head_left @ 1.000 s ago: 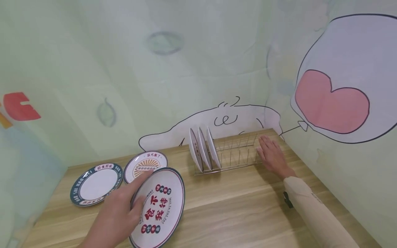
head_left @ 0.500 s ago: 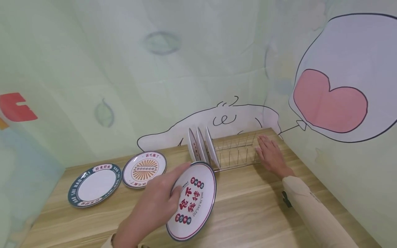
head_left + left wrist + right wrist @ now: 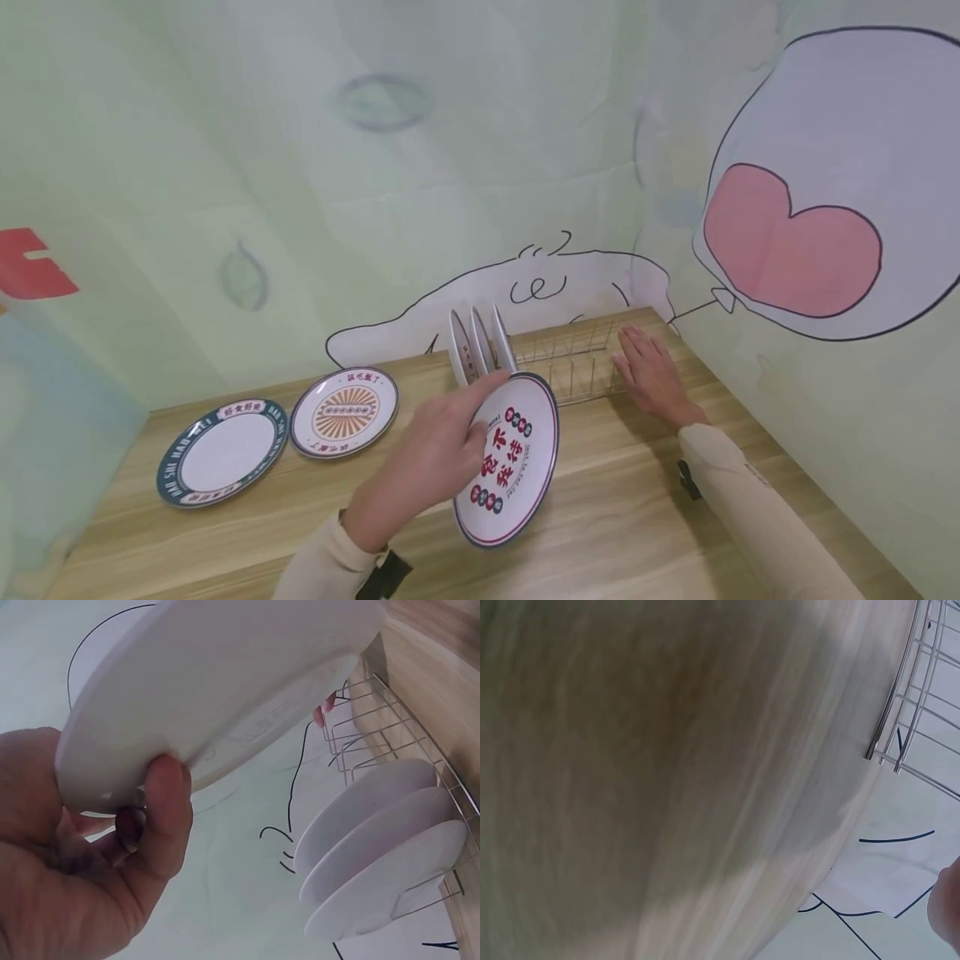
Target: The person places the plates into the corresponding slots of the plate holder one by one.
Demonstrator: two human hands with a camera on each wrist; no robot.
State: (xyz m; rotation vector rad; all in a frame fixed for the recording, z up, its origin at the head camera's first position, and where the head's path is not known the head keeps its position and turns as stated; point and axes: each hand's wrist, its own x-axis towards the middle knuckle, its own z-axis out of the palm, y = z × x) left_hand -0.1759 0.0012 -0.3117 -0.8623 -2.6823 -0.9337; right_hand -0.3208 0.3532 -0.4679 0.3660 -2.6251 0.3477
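My left hand (image 3: 431,450) pinches the edge of a white plate (image 3: 517,467) with a dark blue rim and red lettering. The plate is held tilted above the table, in front of the wire dish rack (image 3: 566,371). In the left wrist view its pale underside (image 3: 225,690) shows, with fingers (image 3: 166,810) against it. Three plates (image 3: 375,847) stand on edge at the rack's left end, partly hidden in the head view by the held plate. My right hand (image 3: 652,379) lies with fingers extended at the rack's right end; whether it touches the wires I cannot tell.
A large plate with a teal patterned rim (image 3: 225,454) lies flat on the wooden table (image 3: 622,517) at the left. Beside it lies a smaller plate with an orange sunburst (image 3: 345,412). A printed cloth backdrop (image 3: 450,167) rises behind the table.
My left hand has carried the held plate rightward and away from me, from before the flat plates to before the rack. My right hand has stayed at the rack's right end.
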